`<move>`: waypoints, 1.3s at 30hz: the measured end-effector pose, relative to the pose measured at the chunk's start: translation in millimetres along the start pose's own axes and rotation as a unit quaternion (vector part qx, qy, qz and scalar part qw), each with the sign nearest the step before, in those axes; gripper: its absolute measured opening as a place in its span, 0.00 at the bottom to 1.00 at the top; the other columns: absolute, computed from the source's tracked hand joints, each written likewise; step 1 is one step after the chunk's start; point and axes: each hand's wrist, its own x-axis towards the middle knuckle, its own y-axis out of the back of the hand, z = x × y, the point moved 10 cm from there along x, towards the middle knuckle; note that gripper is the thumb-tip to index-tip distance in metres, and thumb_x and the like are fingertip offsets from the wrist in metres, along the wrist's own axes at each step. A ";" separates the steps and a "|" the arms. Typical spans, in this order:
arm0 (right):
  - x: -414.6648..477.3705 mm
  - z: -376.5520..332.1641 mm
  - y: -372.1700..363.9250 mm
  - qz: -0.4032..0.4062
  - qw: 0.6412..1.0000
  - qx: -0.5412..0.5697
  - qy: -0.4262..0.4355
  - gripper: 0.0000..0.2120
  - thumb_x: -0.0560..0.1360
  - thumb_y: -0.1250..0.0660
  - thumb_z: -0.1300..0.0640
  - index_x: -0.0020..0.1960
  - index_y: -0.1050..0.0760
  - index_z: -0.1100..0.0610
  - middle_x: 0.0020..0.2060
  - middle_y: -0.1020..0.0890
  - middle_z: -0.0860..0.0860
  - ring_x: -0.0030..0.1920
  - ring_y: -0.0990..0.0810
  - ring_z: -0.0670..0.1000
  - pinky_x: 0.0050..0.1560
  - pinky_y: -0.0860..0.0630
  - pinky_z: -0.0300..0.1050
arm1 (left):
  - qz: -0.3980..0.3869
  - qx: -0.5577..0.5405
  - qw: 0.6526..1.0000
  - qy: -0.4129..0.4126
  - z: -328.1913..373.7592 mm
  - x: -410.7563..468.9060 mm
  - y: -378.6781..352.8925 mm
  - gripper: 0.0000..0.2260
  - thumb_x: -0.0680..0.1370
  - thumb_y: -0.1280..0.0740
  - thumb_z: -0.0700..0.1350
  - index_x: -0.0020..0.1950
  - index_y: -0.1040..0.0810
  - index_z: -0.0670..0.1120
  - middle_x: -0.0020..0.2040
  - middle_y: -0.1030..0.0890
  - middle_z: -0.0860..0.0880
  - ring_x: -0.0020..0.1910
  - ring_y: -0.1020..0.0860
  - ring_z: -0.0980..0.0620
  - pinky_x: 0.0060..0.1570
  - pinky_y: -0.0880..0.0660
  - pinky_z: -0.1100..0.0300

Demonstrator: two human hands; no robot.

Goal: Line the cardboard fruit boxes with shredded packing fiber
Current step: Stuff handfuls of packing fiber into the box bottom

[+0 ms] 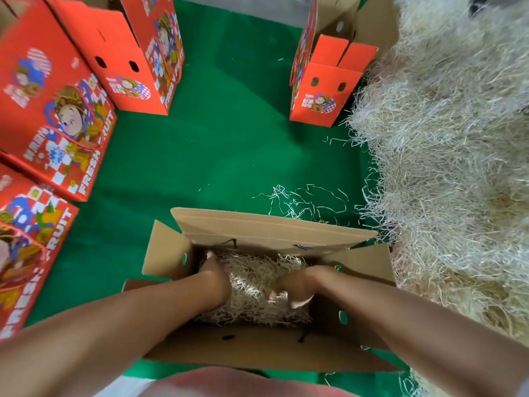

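The open box [272, 227] stands on the green mat [229, 138] directly in front of the person, all four flaps folded outward. A layer of fiber [249, 270] covers the box floor.

Left hand [216, 277]: inside the box, at the far left corner. The fingers run straight and close together down into the corner. One fingertip [211, 255] shows against the wall, and the fiber lies beside and under the palm.

Right hand [297, 282]: inside the box, on the right side. The fingers curl downward and back toward the person, and the fingertips [297, 303] touch the top of the fiber. Whether they enclose a tuft cannot be told from this angle.

The fiber between the two hands is exposed.

A large pile [443, 138] of the same fiber fills the right side of the mat, just beside the box. Loose strands [300, 202] lie on the mat beyond the far flap. Printed red boxes [57, 110] stand at the left and rear, with one more [323, 81] against the pile.
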 end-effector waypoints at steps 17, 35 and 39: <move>-12.6 17.1 -28.9 0.003 0.973 -0.207 -0.105 0.20 0.79 0.41 0.59 0.70 0.34 0.58 0.73 0.42 0.60 0.72 0.42 0.62 0.68 0.37 0.56 | 0.143 -0.030 0.981 -0.127 48.3 20.6 40.2 0.25 0.75 0.33 0.46 0.72 0.33 0.49 0.78 0.50 0.49 0.75 0.59 0.45 0.68 0.65 0.37; -9.3 20.3 -3.6 0.056 0.977 -0.181 -0.103 0.24 0.76 0.38 0.61 0.71 0.37 0.60 0.73 0.41 0.56 0.70 0.36 0.59 0.65 0.32 0.55 | -0.046 -0.105 0.989 -0.093 -0.5 -12.5 -29.3 0.31 0.78 0.39 0.39 0.76 0.49 0.58 0.78 0.55 0.51 0.75 0.49 0.40 0.69 0.40 0.41; -17.3 -15.3 27.2 0.145 0.973 -0.180 -0.023 0.16 0.76 0.40 0.63 0.63 0.27 0.58 0.60 0.25 0.57 0.56 0.22 0.58 0.50 0.22 0.52 | 0.132 -0.138 0.980 -0.056 -13.0 -26.1 19.7 0.19 0.78 0.39 0.38 0.69 0.31 0.48 0.70 0.34 0.43 0.66 0.31 0.39 0.61 0.28 0.45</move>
